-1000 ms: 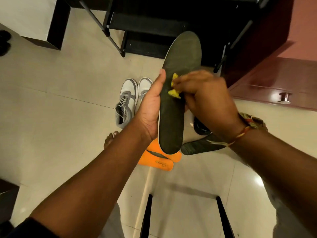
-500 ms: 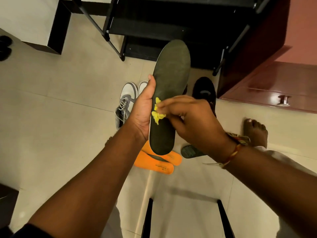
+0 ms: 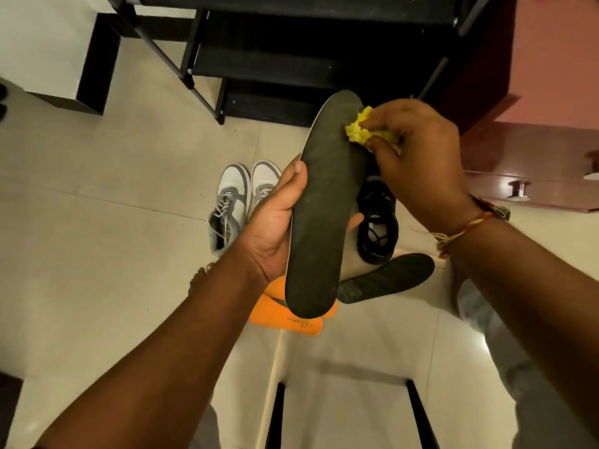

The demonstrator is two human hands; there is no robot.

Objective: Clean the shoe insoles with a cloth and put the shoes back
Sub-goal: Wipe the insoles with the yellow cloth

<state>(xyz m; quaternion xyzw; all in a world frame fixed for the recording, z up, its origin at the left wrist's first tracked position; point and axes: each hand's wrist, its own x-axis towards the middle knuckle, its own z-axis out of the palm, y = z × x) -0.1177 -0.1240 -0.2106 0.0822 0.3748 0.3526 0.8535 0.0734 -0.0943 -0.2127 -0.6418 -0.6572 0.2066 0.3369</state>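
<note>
Left grip (image 3: pixel 275 218): closed around the dark insole (image 3: pixel 324 205) at mid-length. The thumb lies along the insole's left edge. The fingers pass behind it, and one fingertip (image 3: pixel 355 220) shows at the right edge.

Right grip (image 3: pixel 418 150): pinched on a bunched yellow cloth (image 3: pixel 366 131), with fingers and thumb curled around it. The cloth touches the insole's top face at the right edge, near the far end. A thread bracelet (image 3: pixel 466 228) sits on the right wrist.

Held insole: raised above the floor (image 3: pixel 97 238), top face toward the camera. Its long axis runs from the near end, over the orange insoles, to the far end, in front of the rack.

Items on the floor beneath the grips:
- Two orange insoles (image 3: pixel 291 320), lying together, partly hidden by the near end of the held insole.
- A second dark insole (image 3: pixel 389 277), lying flat just right of the orange pair.
- A black shoe (image 3: pixel 377 222), beyond the second dark insole and partly hidden behind the held insole.
- A pair of grey-and-white sneakers (image 3: pixel 233 202), side by side, left of the left grip, toes pointing toward the rack.
- Bare toes (image 3: pixel 199 277), visible beside the left forearm.

Surroundings: a black shoe rack (image 3: pixel 291 59) stands at the far side. A reddish-brown wooden cabinet (image 3: pixel 518 157) with a metal knob stands at the right.
</note>
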